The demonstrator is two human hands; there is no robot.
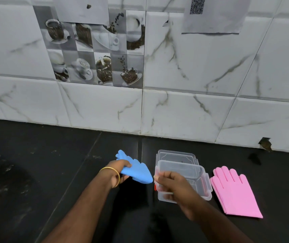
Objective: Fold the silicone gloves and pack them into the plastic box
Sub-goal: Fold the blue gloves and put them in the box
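Box: clear plastic box (199, 179) on the black counter (52, 172), a short way out from the wall; every place below is given from this box.
Lid: clear lid (177, 157) just behind the box, toward the wall, overlapping the box's far edge; whether it leans on the box or lies flat cannot be told.
Blue glove: blue glove (136, 171) just left of the box, held up off the counter, its fingers pointing away to the upper left and its wider end reaching almost to the box's left wall; it may be two gloves laid together, the view is too soft to say.
Left hand: left hand (118, 172) left of the box, fingers and thumb curled round the near edge of the blue glove, gripping it.
Bangle: thin gold bangle (113, 174) on the left wrist.
Right hand: right hand (171, 181) over the front left part of the box, fingers curled in; they look pinched on the box's near left rim, though the blur there makes the contact uncertain.
Pink gloves: pink gloves (234, 192) lying flat on the counter just right of the box, stacked one on another, unfolded, fingers toward the wall and cuffs toward the person.
Red bit: small red piece (155, 187) at the box's left side, partly hidden by the right hand.
Wall: white marble-look tiles (192, 111) behind the box, with a panel of coffee-cup pictures (96, 50) up to the left and a paper sheet with a printed code (212, 16) above.
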